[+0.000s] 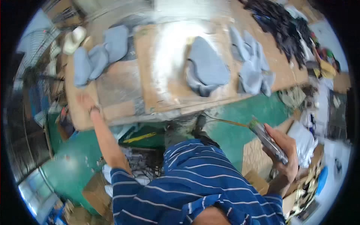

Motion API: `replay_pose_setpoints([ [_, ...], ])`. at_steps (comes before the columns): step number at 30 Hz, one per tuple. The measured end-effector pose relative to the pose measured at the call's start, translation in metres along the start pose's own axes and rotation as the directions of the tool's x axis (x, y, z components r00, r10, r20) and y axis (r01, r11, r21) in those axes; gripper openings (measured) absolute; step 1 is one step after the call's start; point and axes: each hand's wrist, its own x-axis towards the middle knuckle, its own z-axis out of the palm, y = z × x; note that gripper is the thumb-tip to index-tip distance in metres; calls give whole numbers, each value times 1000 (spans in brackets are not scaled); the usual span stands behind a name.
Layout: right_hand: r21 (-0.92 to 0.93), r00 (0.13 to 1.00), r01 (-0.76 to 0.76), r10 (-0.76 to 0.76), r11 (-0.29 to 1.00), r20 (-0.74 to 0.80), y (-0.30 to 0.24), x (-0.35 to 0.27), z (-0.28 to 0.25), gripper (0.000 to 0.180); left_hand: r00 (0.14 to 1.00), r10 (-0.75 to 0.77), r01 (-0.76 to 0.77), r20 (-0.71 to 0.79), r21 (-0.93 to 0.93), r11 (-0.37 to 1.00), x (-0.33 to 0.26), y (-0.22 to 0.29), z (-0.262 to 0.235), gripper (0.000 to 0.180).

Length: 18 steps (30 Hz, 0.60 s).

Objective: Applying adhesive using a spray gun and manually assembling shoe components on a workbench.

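Observation:
My left hand (pixel 87 102) is over the left end of the worktable, just in front of grey padded fabric pieces (pixel 98 60). Its fingers are smeared, and I can see nothing in them. My right hand (pixel 284 147) is out to the right, off the table's front edge. It is closed around a slim dark-grey cylindrical tool with a green end (pixel 268 139), whose exact kind I cannot make out. A thin yellow-brown cord or hose (pixel 228 122) runs toward the green end. A large grey cushion-like piece (pixel 208 63) lies mid-table, apart from both hands.
The brown-topped worktable (pixel 116 110) spans the far side. More grey fabric pieces (pixel 252 71) lie at its right, with a heap of black strips (pixel 281 30) behind. Cardboard boxes (pixel 98 191) stand on the green floor (pixel 71 168), and silvery bags (pixel 303 137) lie at right.

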Motion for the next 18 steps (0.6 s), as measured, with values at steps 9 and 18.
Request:
replay_pose_setpoints([
  [9, -49, 929, -72, 49, 996, -367, 14, -36, -35, 64, 775, -618, 630, 132, -81, 772, -346, -22, -47, 31],
  [18, 51, 924, 6, 14, 999, -383, 82, -78, -58, 91, 527, -850, 843, 6, 121, 524, -531, -38, -116, 30],
])
